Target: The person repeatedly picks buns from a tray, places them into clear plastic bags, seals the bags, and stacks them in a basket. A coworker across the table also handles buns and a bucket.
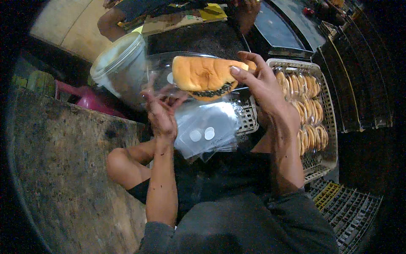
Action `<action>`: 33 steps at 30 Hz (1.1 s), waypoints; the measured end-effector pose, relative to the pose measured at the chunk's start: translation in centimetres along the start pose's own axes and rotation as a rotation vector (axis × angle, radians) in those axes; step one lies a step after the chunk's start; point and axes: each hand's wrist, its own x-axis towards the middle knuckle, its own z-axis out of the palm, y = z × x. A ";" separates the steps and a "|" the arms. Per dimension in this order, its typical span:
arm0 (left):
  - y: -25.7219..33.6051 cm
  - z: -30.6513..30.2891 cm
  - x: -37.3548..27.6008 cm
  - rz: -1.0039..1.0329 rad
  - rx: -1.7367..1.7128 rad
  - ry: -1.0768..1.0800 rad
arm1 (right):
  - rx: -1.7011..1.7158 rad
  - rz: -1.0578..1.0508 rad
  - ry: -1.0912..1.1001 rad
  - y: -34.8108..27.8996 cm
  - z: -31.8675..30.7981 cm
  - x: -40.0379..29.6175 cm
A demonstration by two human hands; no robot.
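Note:
A folded bread bun with a dark, crumbly filling along its lower edge is pinched in my right hand, thumb on top. To its left, my left hand holds a clear plastic bag, with some fingers seen blurred through the film. Part of the bun overlaps this bag in view; whether it is inside, I cannot tell. Below the bun lies a fanned stack of clear plastic bags bearing round white labels, over my lap.
A plastic crate on the right holds rows of wrapped buns. At the left stand a white bucket and a pink plastic object beside a worn wooden board. Another person's arm shows at the top. Dark trays lie beyond.

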 end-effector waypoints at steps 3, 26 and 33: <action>-2.5 0.1 -0.9 -0.033 -0.175 -0.147 | 0.022 -0.097 0.009 0.3 0.1 -0.9; -10.5 3.7 0.4 -0.417 1.354 -0.608 | -1.043 0.663 0.882 10.8 -33.3 -16.8; -13.4 -3.6 -0.9 -0.374 1.992 -0.780 | -1.149 0.988 0.955 27.7 -39.6 -29.2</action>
